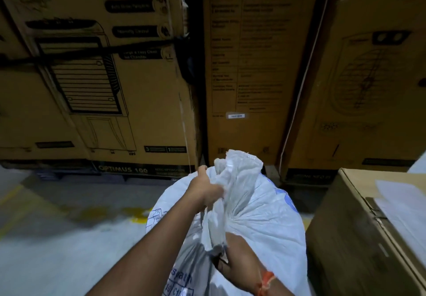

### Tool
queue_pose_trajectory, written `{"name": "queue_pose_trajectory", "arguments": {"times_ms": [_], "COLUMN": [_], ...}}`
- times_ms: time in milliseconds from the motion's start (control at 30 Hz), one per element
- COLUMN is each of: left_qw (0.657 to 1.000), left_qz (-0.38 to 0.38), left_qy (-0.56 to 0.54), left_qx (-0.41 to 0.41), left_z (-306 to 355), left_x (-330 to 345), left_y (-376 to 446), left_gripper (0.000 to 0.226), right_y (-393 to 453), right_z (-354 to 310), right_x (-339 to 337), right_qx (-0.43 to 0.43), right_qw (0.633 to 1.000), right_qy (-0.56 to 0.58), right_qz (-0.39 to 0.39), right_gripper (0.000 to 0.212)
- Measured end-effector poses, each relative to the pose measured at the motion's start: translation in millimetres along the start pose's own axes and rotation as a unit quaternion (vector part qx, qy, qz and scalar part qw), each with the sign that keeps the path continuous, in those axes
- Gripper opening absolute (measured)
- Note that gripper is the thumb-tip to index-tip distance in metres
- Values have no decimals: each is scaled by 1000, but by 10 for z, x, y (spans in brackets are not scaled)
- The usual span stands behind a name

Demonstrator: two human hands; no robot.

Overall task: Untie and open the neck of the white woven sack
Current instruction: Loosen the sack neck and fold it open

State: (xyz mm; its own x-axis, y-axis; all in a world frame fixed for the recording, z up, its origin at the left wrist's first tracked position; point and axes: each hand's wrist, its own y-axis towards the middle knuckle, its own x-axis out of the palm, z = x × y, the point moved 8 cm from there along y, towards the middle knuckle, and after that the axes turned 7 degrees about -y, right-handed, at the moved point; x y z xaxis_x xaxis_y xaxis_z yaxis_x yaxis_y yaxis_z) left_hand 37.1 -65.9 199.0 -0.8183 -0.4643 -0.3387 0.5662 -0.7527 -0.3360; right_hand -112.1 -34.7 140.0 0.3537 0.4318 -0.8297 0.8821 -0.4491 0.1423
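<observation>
A full white woven sack [265,212] with blue print stands on the floor just below me. Its gathered neck [232,180] sticks up in crumpled folds. My left hand [207,189] grips the bunched neck from the left side, thumb up. My right hand [232,258] is lower, near me, fingers curled around the near edge of the neck fabric, where something dark shows at the fingertips. An orange thread band circles my right wrist. Whether a tie is still on the neck is hidden by folds.
Tall printed cardboard cartons [96,76] stand stacked close behind the sack, forming a wall. A brown carton [359,238] with paper on top sits right beside the sack on the right. Grey concrete floor [57,226] with yellow marks spreads to the left.
</observation>
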Motion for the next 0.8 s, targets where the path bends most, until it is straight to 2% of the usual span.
{"name": "queue_pose_trajectory", "arguments": {"times_ms": [33,100,133,167,233,267,333,367,433,500,600,667,733,800], "left_qw": [1000,1000,998,997,994,991,980,973,967,970,976,976,967,960], "left_qz": [-1,1,3,6,-5,-27,-77,-97,-117,-104,-61,-32,-19,-6], "left_qy": [4,-31,-55,-75,-98,-119,-180,-207,-220,-192,-121,-17,81,139], "left_qx": [-1,2,11,23,42,49,38,38,60,105,171,214,239,242], "left_z": [-62,-171,-199,-223,-282,-304,-370,-375,-344,-315,-321,-373,-462,-552], "left_x": [18,31,47,65,141,210,369,440,532,529,365,211,61,-113], "left_y": [0,-23,-51,-65,-98,-125,-143,-156,-210,-240,-241,-206,-137,-103], "left_gripper": [89,73,63,52,42,48,72,75,67,59,63,73,76,76], "right_y": [-58,-149,-186,-197,-169,-149,-71,-10,134,267,354,331,231,114], "right_z": [-4,43,70,120,363,487,587,554,440,390,555,716,896,1110], "right_x": [-30,-63,-82,-138,-283,-366,-532,-637,-809,-865,-796,-689,-603,-619], "right_qx": [10,32,56,94,206,250,278,263,219,186,208,229,278,328], "right_qw": [999,987,971,948,886,864,853,858,887,932,963,962,934,901], "right_qy": [27,123,197,278,413,436,432,429,384,282,145,147,223,278], "right_qz": [-27,-93,-124,-123,-34,19,85,103,130,132,93,40,11,49], "right_gripper": [12,38,50,55,51,49,55,62,79,87,96,85,67,54]}}
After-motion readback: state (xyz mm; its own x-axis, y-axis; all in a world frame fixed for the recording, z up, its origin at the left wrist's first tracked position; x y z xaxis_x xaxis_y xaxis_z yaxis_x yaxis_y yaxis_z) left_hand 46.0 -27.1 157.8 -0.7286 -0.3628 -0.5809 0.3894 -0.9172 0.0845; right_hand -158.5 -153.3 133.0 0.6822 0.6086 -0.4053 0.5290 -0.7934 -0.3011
